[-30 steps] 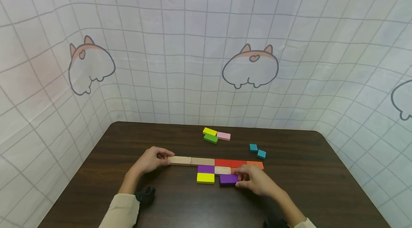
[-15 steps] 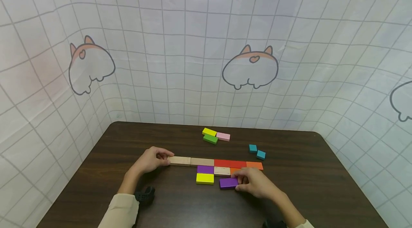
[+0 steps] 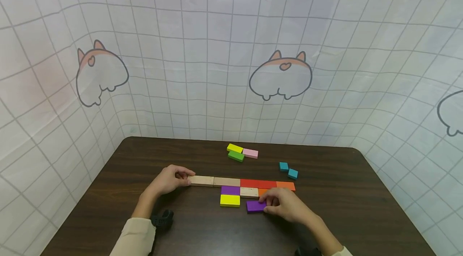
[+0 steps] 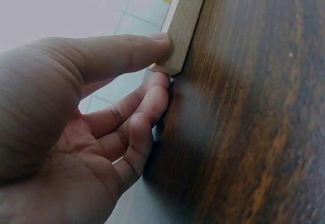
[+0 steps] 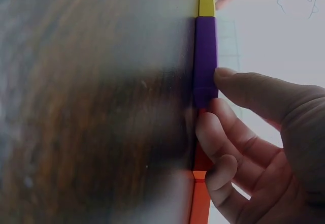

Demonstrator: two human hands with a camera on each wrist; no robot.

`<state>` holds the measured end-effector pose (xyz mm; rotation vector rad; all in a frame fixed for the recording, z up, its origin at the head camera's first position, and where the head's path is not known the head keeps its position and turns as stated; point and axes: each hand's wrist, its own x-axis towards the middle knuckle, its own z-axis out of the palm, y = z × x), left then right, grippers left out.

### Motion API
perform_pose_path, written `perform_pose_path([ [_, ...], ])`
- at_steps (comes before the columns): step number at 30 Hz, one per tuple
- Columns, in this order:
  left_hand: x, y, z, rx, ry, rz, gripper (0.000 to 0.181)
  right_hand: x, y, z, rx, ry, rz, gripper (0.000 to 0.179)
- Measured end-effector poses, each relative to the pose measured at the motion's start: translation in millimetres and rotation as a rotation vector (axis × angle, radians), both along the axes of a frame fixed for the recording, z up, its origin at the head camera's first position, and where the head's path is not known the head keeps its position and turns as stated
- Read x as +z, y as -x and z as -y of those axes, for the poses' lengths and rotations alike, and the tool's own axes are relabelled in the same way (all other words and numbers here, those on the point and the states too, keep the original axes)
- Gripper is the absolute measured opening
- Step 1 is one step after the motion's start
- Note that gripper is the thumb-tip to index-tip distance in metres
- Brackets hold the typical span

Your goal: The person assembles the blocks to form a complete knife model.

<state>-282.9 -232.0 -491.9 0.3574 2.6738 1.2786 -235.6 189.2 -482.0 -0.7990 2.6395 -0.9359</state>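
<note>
clearly, the right hand [image 3: 286, 203] pinches the front purple block [image 3: 255, 207] by its hidden right end; the left hand [image 3: 169, 179] pinches the leftmost wooden block [image 3: 201, 181].

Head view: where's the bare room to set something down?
The table is bare right of the blue blocks, beyond the left hand, and in front of the near yellow block. It is crowded around the right hand, beside the block row and held purple block.
</note>
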Motion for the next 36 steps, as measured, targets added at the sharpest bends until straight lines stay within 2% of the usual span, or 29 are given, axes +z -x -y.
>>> perform_pose_path([
  [12, -0.3, 0.5, -0.8, 0.005, 0.004, 0.002, 0.023, 0.1, -1.5, 9.7, -0.033, 0.005, -0.001, 0.012],
  [28, 0.1, 0.4, 0.7, -0.008, 0.008, -0.012, 0.024, 1.8, 2.3, 21.6, -0.063, -0.029, -0.057, 0.012],
  [36, -0.6, 0.2, -0.5, -0.013, 0.013, -0.013, 0.024, 2.7, 3.3, 26.6, -0.086, -0.042, -0.026, 0.012],
])
